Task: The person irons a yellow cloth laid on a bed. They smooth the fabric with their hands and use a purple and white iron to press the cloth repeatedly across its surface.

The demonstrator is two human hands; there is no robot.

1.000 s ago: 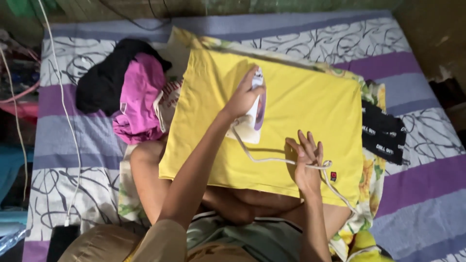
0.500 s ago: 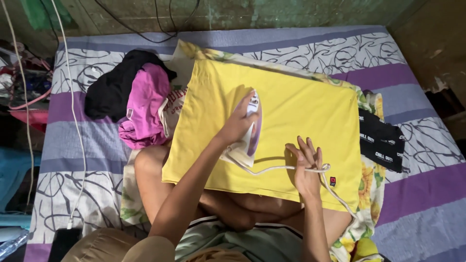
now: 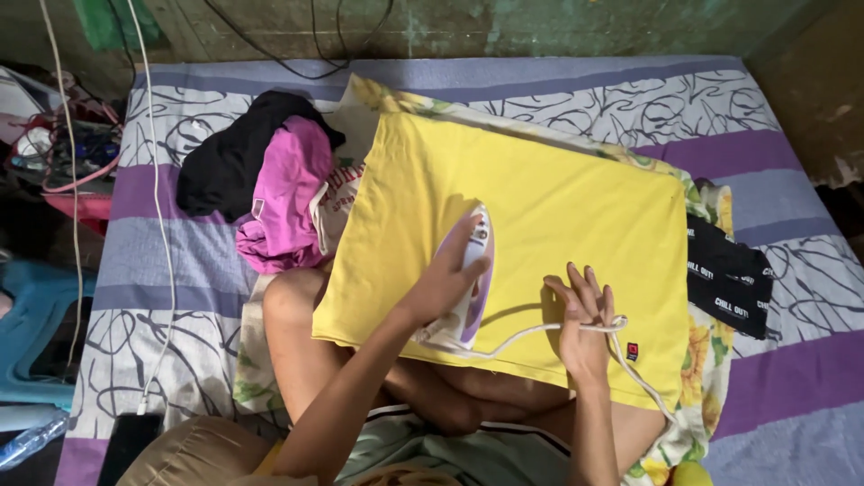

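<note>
Lying flat, yellow cloth [image 3: 558, 207], white iron [image 3: 468, 279] atop

Single head view, looking steeply down, close above lap and bed [image 3: 576, 90].
</note>
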